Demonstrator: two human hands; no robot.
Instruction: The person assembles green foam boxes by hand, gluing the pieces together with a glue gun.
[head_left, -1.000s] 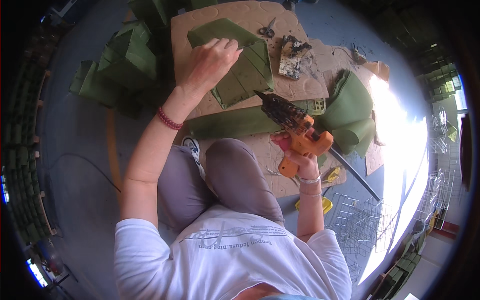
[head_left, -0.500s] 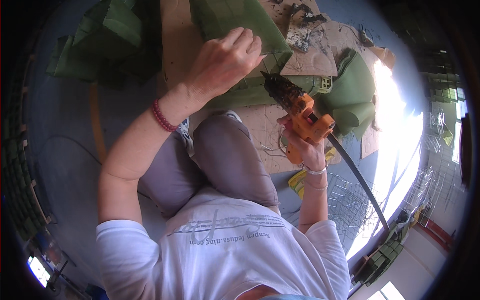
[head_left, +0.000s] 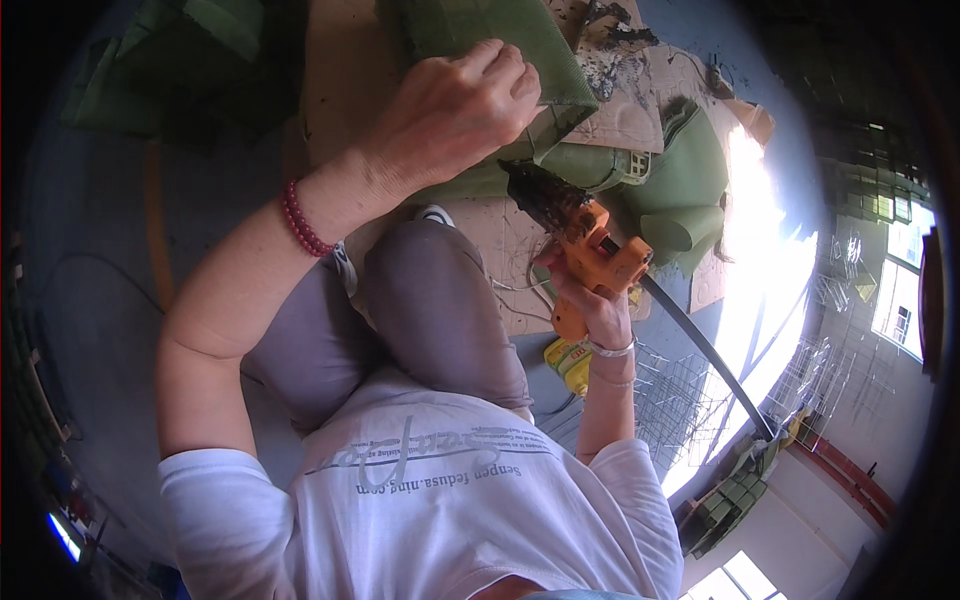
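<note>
My left hand (head_left: pixel 455 120), fingers curled closed, grips the near edge of a folded green mesh piece (head_left: pixel 500 50). Its fingertips are partly hidden. My right hand (head_left: pixel 600 310) is wrapped round the handle of an orange glue gun (head_left: pixel 600 250). The gun's front end is caked in black residue, and its tip points up and left, just below my left hand and the mesh edge. From the back of the gun a long dark grey stick (head_left: pixel 705 345) runs down to the right. A green strap-like piece with a pale buckle (head_left: pixel 638 164) lies behind the gun.
Brown cardboard (head_left: pixel 515 235) covers part of the floor; black-smeared scraps (head_left: pixel 610 50) lie on it. Rolled green mesh (head_left: pixel 690 180) rests to the right, more green pieces (head_left: pixel 190 60) at far left. Wire grids (head_left: pixel 680 410) and a yellow packet (head_left: pixel 568 365) are near my right arm.
My left hand and the mesh piece have shifted slightly right. The glue gun's tip has moved a little left and nearer to me. The whole view has turned slightly.
</note>
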